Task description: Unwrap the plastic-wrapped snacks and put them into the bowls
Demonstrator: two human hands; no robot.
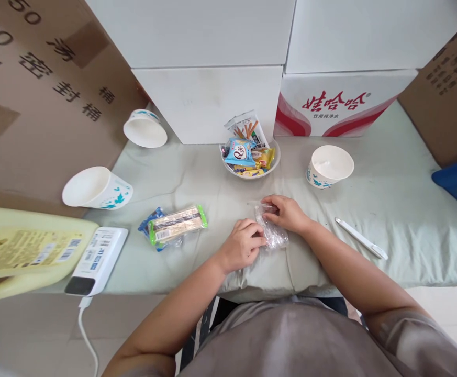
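A crinkled clear plastic wrapper [272, 234] lies on the cloth-covered table in front of me. My left hand [244, 243] is closed at its left edge, fingers curled on the plastic. Over its upper right part, my right hand [285, 213] bends its fingers and thumb around the film. What the wrapper holds, if anything, I cannot make out. To the left lies a packaged wafer bar [179, 224] with green ends, on top of blue packaging [149, 222]. A white utility knife [360, 238] rests to the right of my right forearm.
Behind my hands stands a bowl [252, 177] of wrapped snacks. A paper cup [328, 167] stands at right; two others [102, 188] [145, 128] lean at left. White boxes [212, 104] wall the back. A power bank [98, 259] with a cable sits beside a yellow jug [28, 251].
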